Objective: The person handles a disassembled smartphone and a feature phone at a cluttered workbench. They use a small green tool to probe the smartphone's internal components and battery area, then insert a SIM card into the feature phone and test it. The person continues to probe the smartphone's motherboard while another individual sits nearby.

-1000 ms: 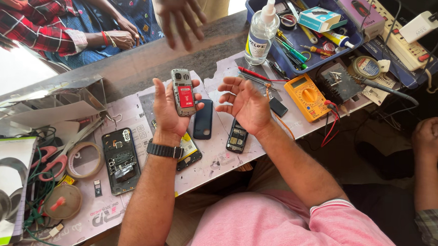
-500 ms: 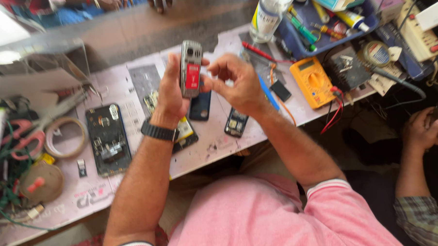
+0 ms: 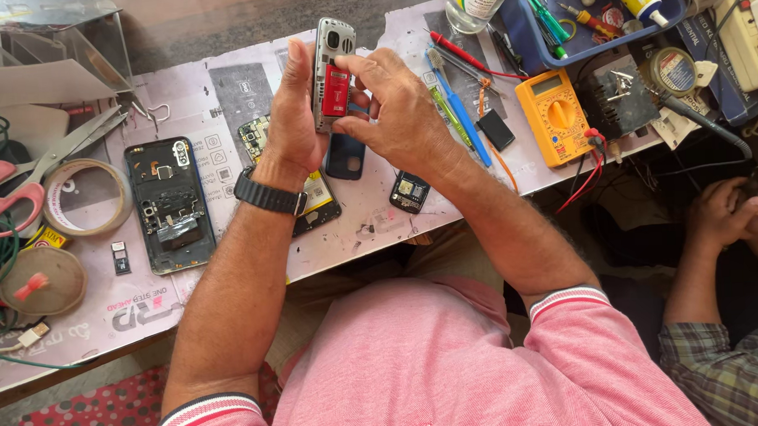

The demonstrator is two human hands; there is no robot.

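Left hand (image 3: 296, 115) was closed around the small silver keypad phone (image 3: 332, 72), back cover off, held upright above the work mat (image 3: 224, 92) by its long edges, palm behind it. Right hand (image 3: 396, 112) pinched the red battery (image 3: 335, 90) seated in the phone's open back, thumb and forefinger on it, so both hands were gripping something. The phone was off the mat, just above the dark blue phone cover (image 3: 345, 155) lying there.

Handling judgement: the phone looked light, stiff and plastic, with smooth edges that could slip; the open back with its contacts looked fragile, so the side rails seemed the safest hold. The battery looked small and rigid, best taken at its exposed edge.

Relative to the held phone: an opened smartphone (image 3: 170, 203) lay well to its left on the mat, a tape roll (image 3: 84, 198) and scissors (image 3: 33, 175) further left. A yellow multimeter (image 3: 556, 114) sat to its right, a blue tray of tools (image 3: 590, 12) beyond that. Another person's hands (image 3: 732, 213) rested far right, below the mat's edge
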